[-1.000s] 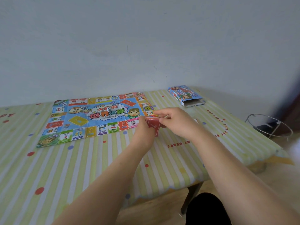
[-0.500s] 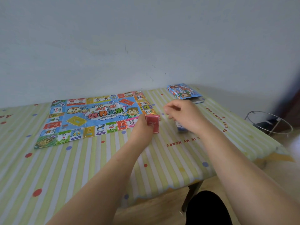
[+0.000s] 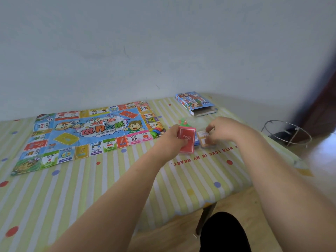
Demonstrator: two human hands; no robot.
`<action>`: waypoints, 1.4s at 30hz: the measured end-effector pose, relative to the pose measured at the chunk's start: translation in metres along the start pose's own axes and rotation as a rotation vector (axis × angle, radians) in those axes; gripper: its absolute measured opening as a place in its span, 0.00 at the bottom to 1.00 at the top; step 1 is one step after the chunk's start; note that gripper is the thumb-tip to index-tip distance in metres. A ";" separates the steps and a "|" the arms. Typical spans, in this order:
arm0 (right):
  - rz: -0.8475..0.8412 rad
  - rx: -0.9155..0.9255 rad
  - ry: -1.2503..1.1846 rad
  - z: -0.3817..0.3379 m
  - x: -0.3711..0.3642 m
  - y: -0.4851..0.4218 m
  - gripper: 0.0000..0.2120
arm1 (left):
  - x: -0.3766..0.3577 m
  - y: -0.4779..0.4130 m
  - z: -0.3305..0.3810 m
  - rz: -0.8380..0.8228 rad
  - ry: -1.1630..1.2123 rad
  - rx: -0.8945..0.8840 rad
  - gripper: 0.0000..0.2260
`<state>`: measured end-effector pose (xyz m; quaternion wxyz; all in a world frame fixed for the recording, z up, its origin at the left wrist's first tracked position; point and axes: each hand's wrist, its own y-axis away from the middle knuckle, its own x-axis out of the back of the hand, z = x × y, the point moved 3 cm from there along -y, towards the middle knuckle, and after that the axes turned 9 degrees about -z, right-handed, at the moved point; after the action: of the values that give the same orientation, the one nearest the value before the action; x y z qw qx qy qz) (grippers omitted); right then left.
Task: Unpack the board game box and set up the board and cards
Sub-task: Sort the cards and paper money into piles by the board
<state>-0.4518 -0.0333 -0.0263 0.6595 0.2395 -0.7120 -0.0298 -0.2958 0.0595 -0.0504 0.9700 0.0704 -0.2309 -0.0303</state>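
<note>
The colourful game board (image 3: 87,135) lies unfolded flat on the striped tablecloth at the left. My left hand (image 3: 172,140) holds a red deck of cards (image 3: 187,140) with a question mark on its back, just off the board's right edge. My right hand (image 3: 223,130) reaches down onto an orange-edged stack of cards (image 3: 204,139) lying on the cloth beside a clear plastic wrapper (image 3: 197,122); its fingers pinch at that stack. The open blue game box (image 3: 195,102) lies at the back right of the table.
Small coloured plastic pieces (image 3: 157,131) sit on the board's right edge, with green and red ones (image 3: 183,122) behind the red deck. The table's right edge (image 3: 283,157) is close. A round metal wire stand (image 3: 287,131) is on the floor beyond it.
My two hands were together on the red deck; the right hand has pulled away to the right and come down onto the orange-edged cards. My left hand keeps the red deck.
</note>
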 end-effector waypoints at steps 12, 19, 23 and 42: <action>-0.116 -0.018 0.102 -0.005 0.001 -0.017 0.19 | -0.009 -0.008 -0.005 -0.043 -0.114 0.025 0.13; -0.130 -0.008 0.064 -0.002 0.000 -0.019 0.16 | -0.011 -0.007 -0.003 -0.030 -0.166 0.018 0.14; -0.134 0.013 0.022 -0.003 -0.001 -0.017 0.13 | -0.013 -0.007 -0.002 -0.011 -0.201 0.016 0.14; 0.083 0.154 -0.422 0.002 0.015 -0.002 0.11 | -0.012 -0.001 -0.005 -0.004 -0.042 -0.017 0.08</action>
<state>-0.4534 -0.0408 -0.0137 0.4764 0.2480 -0.8435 0.0026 -0.3039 0.0601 -0.0603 0.9654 0.0619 -0.2506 -0.0356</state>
